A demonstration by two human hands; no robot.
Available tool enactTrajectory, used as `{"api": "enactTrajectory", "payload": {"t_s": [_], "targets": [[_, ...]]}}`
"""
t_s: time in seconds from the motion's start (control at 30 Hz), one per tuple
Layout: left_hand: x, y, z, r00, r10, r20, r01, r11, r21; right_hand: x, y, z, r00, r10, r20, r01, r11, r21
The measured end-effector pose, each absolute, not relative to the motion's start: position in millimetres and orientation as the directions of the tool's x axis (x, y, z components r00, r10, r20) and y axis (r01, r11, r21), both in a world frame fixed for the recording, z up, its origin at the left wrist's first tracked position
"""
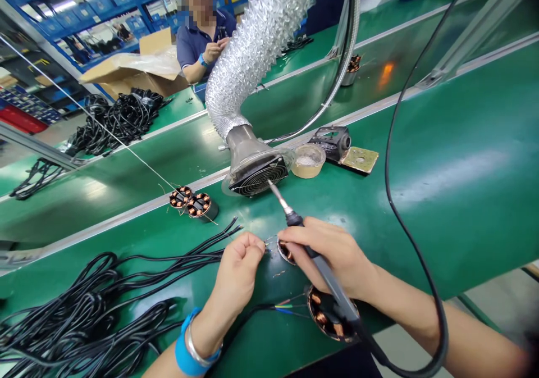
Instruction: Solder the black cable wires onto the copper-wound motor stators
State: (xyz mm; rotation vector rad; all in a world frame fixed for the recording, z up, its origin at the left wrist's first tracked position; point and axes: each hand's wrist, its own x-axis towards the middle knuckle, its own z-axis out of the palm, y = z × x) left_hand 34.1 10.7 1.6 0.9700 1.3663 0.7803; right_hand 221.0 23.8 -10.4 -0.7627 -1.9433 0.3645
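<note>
My right hand (341, 254) is wrapped round a soldering iron (326, 271), its tip pointing up and away, in front of the fan guard. Thumb and forefinger of that hand also reach the rim of a copper-wound motor stator (287, 251), which they partly hide. Just left of it, my left hand (240, 268) is closed in a pinch, with thin wire ends (269, 242) showing at its fingertips. Below my right hand sits a larger stator (330, 316), partly covered by the iron. Beside it lies a black cable with red, yellow-green and blue leads (288, 308).
Coiled black cables (80, 305) spread over the left. Two stators (202, 206) stand near the rail. A fume duct (240, 86) with a fan (261, 177) hangs ahead. A tub (308, 162) and an iron stand (337, 145) are behind. A co-worker (206, 35) sits opposite.
</note>
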Motion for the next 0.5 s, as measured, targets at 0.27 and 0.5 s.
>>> {"api": "enactTrajectory", "payload": {"t_s": [0.27, 0.5], "targets": [[33, 9, -1, 0.043, 0.907, -0.418, 0.139, 0.409, 0.902, 244, 11, -9, -0.087, 0.794, 0.602, 0.118, 0.609, -0.785], [34, 10, 0, 0.045, 0.908, -0.417, 0.142, 0.408, 0.902, 243, 11, -10, -0.034, 0.852, 0.523, 0.034, 0.524, -0.851]]}}
